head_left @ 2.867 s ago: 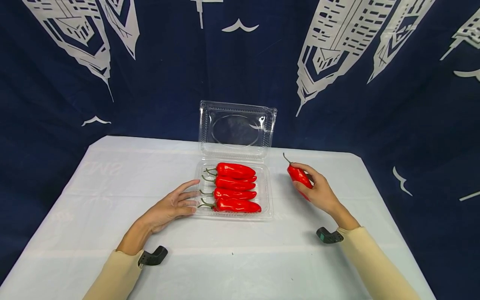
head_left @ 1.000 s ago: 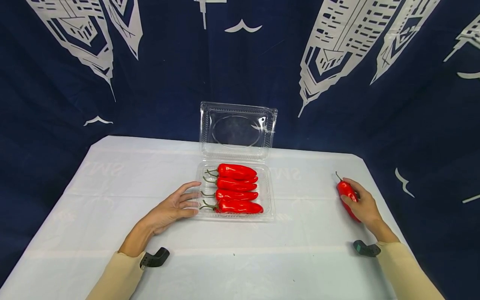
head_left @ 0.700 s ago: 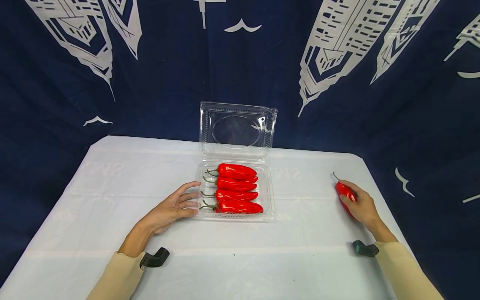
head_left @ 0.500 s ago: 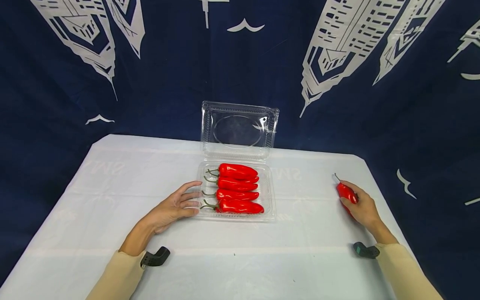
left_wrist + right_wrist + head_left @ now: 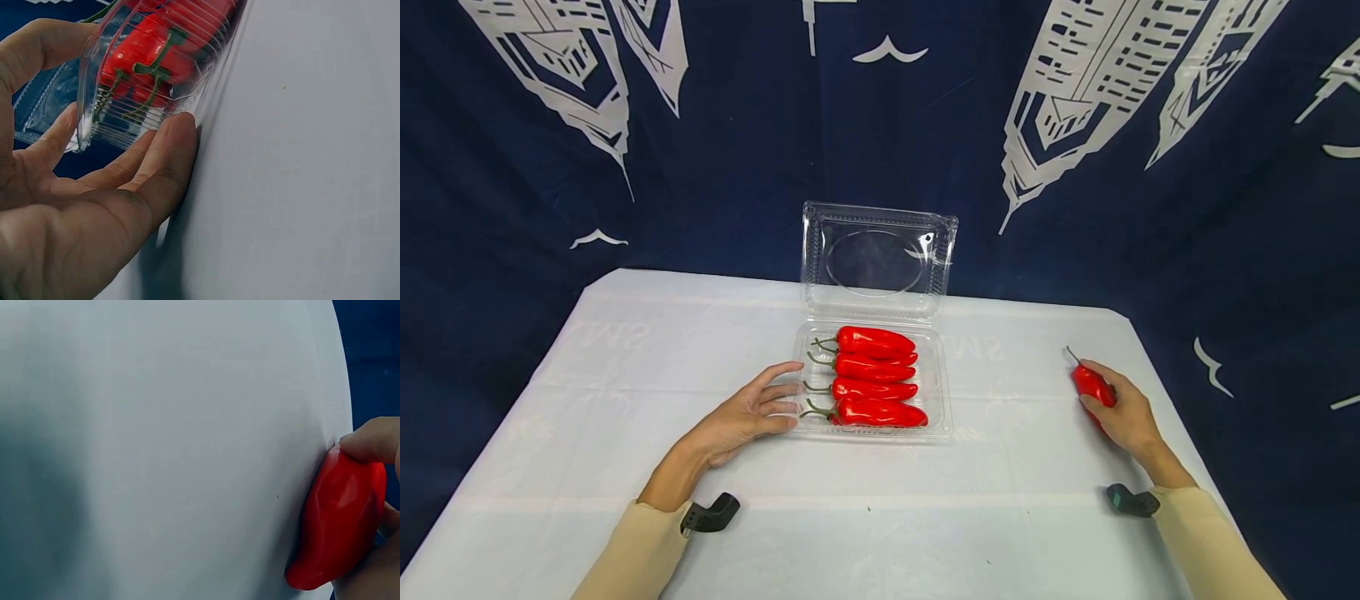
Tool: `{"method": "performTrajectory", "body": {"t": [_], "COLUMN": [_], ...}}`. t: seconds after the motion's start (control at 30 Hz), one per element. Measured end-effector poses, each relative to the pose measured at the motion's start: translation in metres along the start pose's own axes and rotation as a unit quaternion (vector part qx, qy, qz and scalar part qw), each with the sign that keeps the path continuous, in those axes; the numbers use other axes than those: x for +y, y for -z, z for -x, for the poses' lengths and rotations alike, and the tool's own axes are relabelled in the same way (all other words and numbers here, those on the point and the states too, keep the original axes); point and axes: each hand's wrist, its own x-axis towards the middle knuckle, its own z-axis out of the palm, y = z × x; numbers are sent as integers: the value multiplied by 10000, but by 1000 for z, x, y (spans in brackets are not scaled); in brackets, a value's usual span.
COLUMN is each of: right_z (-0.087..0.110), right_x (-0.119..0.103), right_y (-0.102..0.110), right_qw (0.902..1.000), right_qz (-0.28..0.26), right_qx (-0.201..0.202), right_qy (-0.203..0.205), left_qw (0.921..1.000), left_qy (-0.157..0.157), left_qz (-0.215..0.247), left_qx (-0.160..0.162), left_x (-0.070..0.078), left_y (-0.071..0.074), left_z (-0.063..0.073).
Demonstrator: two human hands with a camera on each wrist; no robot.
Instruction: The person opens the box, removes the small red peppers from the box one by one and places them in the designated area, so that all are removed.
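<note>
Near the table's right edge, my right hand [image 5: 1131,417] grips a red chili pepper [image 5: 1092,387], its thin stem pointing away from me. The right wrist view shows that pepper's glossy body [image 5: 337,515] low over the cloth; whether it rests there I cannot tell. A clear plastic clamshell box [image 5: 936,400] stands mid-table with its lid raised. Inside, several red peppers [image 5: 880,412] lie in rows, stems to the left. My left hand [image 5: 741,421] touches the box's left side with fingers spread. In the left wrist view its fingers [image 5: 169,162] lie against the ribbed wall.
A white cloth covers the table [image 5: 925,517]. Behind it hangs a dark blue curtain [image 5: 737,150] with white building prints. The box's raised lid [image 5: 876,262] leans back near the table's far edge. Black wrist devices [image 5: 711,512] sit at both cuffs.
From beside the box, my right hand has carried the pepper right to the table's right side. Over the last half second it barely moves. The left hand stays at the box.
</note>
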Motion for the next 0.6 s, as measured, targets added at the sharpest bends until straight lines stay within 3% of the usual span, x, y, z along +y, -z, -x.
{"method": "performTrajectory", "body": {"t": [0.6], "right_z": [1], "right_x": [0], "right_y": [0], "right_qw": [10000], "right_qz": [71], "right_qx": [-44], "right_qy": [-8], "left_qw": [10000], "left_qy": [25], "left_qz": [-35], "left_qx": [-26], "left_x": [-1], "left_y": [1], "left_z": [-1]}}
